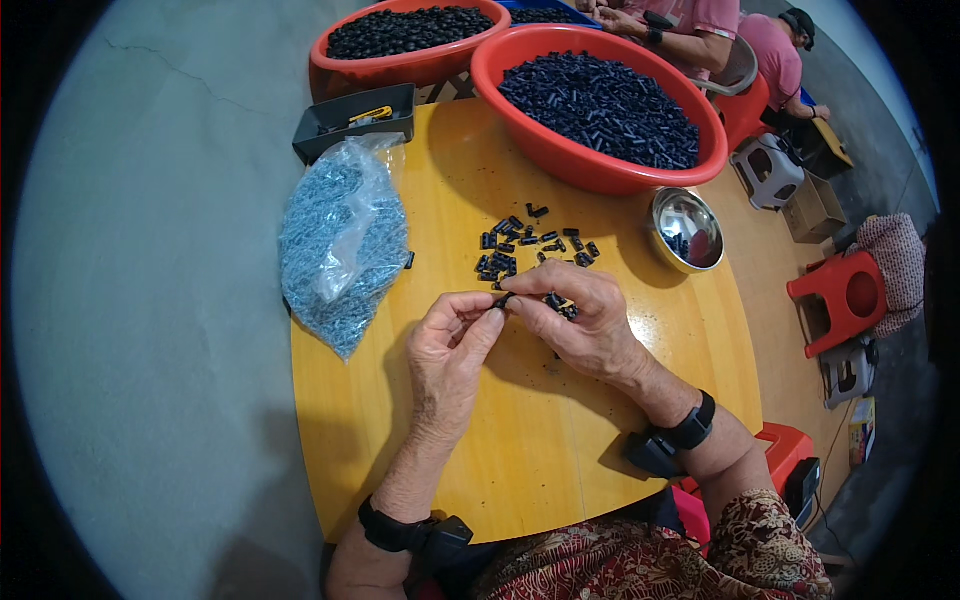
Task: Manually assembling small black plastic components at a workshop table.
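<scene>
My left hand (455,335) and my right hand (578,312) meet over the middle of the yellow table (520,440). Between their thumbs and fingertips they pinch a small black plastic part (503,301), mostly covered by the fingers. Just beyond the fingers lies a loose scatter of similar small black parts (497,262), and a few show under my right hand. To the left of my left hand rests a clear plastic bag (340,245) full of thin silvery-blue pieces, too small to make out singly.
A large red basin (600,178) heaped with black parts stands at the far side. Behind it is another red basin (420,68). A steel bowl (688,232) sits right, a grey tray (355,120) with a yellow-handled cutter far left. Two people (700,40) work beyond; a red stool (842,300) stands right.
</scene>
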Motion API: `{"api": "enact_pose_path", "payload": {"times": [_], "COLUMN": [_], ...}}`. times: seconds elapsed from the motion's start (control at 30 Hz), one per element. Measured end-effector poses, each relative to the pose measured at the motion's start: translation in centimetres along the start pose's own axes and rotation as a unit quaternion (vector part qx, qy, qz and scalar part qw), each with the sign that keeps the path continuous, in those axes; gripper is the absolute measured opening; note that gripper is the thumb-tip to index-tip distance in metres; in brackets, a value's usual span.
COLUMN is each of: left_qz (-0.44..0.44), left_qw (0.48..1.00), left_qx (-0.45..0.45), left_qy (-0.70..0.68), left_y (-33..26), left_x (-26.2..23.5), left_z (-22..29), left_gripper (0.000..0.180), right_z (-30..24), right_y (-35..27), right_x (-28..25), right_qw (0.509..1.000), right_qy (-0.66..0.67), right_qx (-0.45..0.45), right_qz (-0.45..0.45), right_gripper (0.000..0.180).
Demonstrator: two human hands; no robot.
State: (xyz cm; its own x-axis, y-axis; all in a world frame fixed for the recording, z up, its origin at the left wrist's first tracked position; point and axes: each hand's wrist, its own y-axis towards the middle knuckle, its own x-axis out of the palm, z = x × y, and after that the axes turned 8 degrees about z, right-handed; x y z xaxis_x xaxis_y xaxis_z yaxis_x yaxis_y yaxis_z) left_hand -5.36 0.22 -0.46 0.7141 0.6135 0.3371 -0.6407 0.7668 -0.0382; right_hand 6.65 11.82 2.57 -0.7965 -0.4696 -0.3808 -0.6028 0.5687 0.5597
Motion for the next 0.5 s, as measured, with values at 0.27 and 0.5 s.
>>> {"api": "enact_pose_path", "payload": {"times": [0.27,0.5], "left_qz": [0.008,0.003], "left_qw": [1.0,1.0], "left_qx": [-0.007,-0.013], "left_qy": [-0.001,0.013], "left_y": [0.08,0.18], "left_x": [0.05,0.15], "left_z": [0.12,0.16], "left_gripper": [0.014,0.014], "right_z": [-0.24,-0.08], "right_y": [0.06,0.1], "right_x": [0.09,-0.07], "right_qw": [1.0,1.0], "right_qy": [0.0,0.0], "right_qx": [0.007,0.006], "right_qz": [-0.001,0.002], "right_gripper": [0.014,0.014]}}
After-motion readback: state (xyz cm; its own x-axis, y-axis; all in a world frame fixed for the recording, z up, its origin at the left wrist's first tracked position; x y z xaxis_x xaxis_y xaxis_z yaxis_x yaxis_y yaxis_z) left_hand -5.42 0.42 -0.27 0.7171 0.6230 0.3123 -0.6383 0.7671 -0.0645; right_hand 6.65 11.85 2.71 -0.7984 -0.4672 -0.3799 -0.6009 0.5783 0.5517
